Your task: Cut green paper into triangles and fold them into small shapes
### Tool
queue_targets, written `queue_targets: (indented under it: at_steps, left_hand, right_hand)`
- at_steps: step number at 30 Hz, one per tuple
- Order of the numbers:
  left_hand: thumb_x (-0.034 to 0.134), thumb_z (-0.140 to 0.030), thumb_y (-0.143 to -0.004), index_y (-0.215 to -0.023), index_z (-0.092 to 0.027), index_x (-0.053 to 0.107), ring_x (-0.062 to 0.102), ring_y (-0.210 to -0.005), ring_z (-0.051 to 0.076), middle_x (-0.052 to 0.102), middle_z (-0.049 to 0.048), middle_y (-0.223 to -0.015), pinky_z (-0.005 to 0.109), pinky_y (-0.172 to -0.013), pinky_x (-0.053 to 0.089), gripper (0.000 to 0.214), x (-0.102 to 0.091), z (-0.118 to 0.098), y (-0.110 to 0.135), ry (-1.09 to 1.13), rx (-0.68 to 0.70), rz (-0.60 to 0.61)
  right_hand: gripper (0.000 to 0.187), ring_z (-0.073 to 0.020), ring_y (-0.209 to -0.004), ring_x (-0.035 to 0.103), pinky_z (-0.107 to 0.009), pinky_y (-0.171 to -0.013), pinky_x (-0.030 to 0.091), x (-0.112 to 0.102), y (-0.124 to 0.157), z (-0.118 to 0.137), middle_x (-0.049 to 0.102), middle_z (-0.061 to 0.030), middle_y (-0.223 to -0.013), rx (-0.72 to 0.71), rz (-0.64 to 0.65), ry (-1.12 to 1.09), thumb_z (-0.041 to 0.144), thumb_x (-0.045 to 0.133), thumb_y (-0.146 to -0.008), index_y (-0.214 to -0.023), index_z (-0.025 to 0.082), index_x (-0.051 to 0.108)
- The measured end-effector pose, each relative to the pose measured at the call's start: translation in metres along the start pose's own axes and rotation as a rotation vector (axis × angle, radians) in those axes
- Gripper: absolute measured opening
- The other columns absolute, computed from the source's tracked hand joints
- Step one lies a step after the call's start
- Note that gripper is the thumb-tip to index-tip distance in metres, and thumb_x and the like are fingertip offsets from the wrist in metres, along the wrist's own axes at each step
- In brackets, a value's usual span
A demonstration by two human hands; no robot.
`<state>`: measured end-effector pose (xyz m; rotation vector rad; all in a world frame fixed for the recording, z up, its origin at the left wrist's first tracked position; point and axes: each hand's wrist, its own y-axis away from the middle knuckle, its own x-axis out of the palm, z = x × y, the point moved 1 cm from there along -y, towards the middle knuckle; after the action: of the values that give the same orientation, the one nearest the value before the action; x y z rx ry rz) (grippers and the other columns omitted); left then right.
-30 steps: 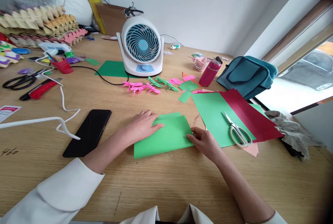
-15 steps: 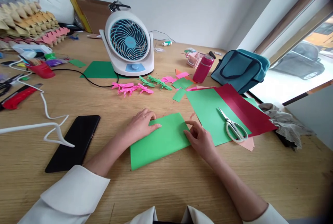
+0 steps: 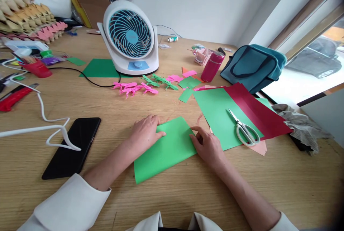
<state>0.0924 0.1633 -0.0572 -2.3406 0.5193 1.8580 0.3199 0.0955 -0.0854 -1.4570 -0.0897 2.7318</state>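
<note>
A folded green paper (image 3: pixel 166 150) lies flat on the wooden table (image 3: pixel 172 195), straight in front of the desk fan (image 3: pixel 130 39) and well nearer the person than it. The left hand (image 3: pixel 145 132) rests palm down on the corner of the paper nearest the fan. Its fingers are spread and flat, pressing rather than gripping anything. The right hand (image 3: pixel 208 147) sits at the paper's edge on the side away from the fan's cord, fingers curled, with the fingertips (image 3: pixel 194 138) touching that edge. Whether they pinch the edge or only press on it cannot be told from this angle.

Just in front of the fan's base lies a row of small pink folded figures (image 3: pixel 131 88), with green folded figures (image 3: pixel 161 80) beside them. To the right of the fan, a larger green sheet (image 3: pixel 217 112) overlaps a dark red sheet (image 3: pixel 258 112), and white-handled scissors (image 3: pixel 245 130) lie closed on the green one. A magenta bottle (image 3: pixel 212 66) stands upright right of the fan, and a teal bag (image 3: pixel 254 66) sits beyond it. Forward and left of the fan, a black phone (image 3: pixel 72 147) lies face up, with a loop of white cable (image 3: pixel 45 129) touching its corner. A red cup (image 3: pixel 37 69) stands to the fan's left.
</note>
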Motion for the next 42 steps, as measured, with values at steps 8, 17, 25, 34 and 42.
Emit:
queue_targets:
  at_steps: [8, 17, 25, 34, 42]
  left_hand:
    - [0.074, -0.031, -0.081, -0.099, -0.017, 0.054, 0.063, -0.099, 0.027, 0.064, 0.0097, -0.105, 0.035, -0.081, 0.047, 0.030, -0.003, -0.007, 0.002, -0.012, -0.031, 0.006]
    - [0.070, -0.033, -0.083, -0.085, -0.021, 0.055, 0.062, -0.102, 0.027, 0.063, 0.0078, -0.104, 0.037, -0.084, 0.046, 0.019, 0.000, -0.004, 0.004, 0.079, 0.010, 0.015]
    - [0.069, -0.026, -0.084, -0.107, -0.016, 0.055, 0.060, -0.105, 0.028, 0.059, 0.0123, -0.111, 0.036, -0.087, 0.047, 0.029, 0.002, -0.013, 0.009, 0.031, 0.034, -0.017]
    - [0.070, -0.048, -0.084, -0.111, -0.012, 0.057, 0.061, -0.105, 0.034, 0.062, 0.0175, -0.109, 0.042, -0.085, 0.047, 0.046, 0.001, -0.034, 0.018, -0.163, -0.041, 0.011]
    - [0.074, -0.042, -0.080, -0.103, -0.017, 0.054, 0.060, -0.105, 0.031, 0.063, 0.0141, -0.108, 0.038, -0.085, 0.046, 0.040, 0.010, -0.030, 0.017, -0.120, -0.011, -0.038]
  right_hand:
    - [0.029, -0.0146, -0.059, 0.055, -0.025, -0.060, 0.036, 0.001, 0.000, -0.002, 0.060, 0.0031, -0.065, -0.017, -0.020, -0.003, 0.032, 0.049, -0.092, -0.114, 0.021, 0.065]
    - [0.028, -0.0145, -0.060, 0.055, -0.026, -0.060, 0.038, 0.000, 0.001, -0.003, 0.059, 0.0027, -0.065, -0.037, -0.026, -0.037, 0.032, 0.049, -0.093, -0.114, 0.020, 0.064]
    - [0.026, -0.0152, -0.061, 0.056, -0.026, -0.061, 0.038, 0.002, 0.002, -0.004, 0.061, 0.0021, -0.067, -0.050, -0.037, -0.029, 0.031, 0.050, -0.093, -0.112, 0.020, 0.064]
    - [0.026, -0.0161, -0.063, 0.058, -0.027, -0.063, 0.039, 0.001, 0.004, -0.005, 0.063, 0.0010, -0.068, -0.064, -0.045, -0.031, 0.030, 0.051, -0.093, -0.112, 0.019, 0.064]
    - [0.025, -0.0169, -0.065, 0.058, -0.027, -0.064, 0.039, 0.001, 0.005, -0.003, 0.064, 0.0005, -0.069, -0.065, -0.033, -0.037, 0.030, 0.051, -0.093, -0.112, 0.021, 0.064]
